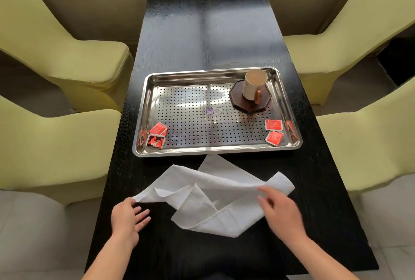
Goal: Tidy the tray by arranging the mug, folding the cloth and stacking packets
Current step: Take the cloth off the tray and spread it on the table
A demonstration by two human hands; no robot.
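Left hand (pixel 129 218) splayed beside crumpled cloth (pixel 215 192); right hand (pixel 281 211) outstretched, touching it.

Right hand (pixel 280 210) a motion blur

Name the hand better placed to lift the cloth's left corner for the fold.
Left. The left hand is open, with its thumb right at the left corner of the cloth. The right hand is over the cloth's right side, farther from that corner.
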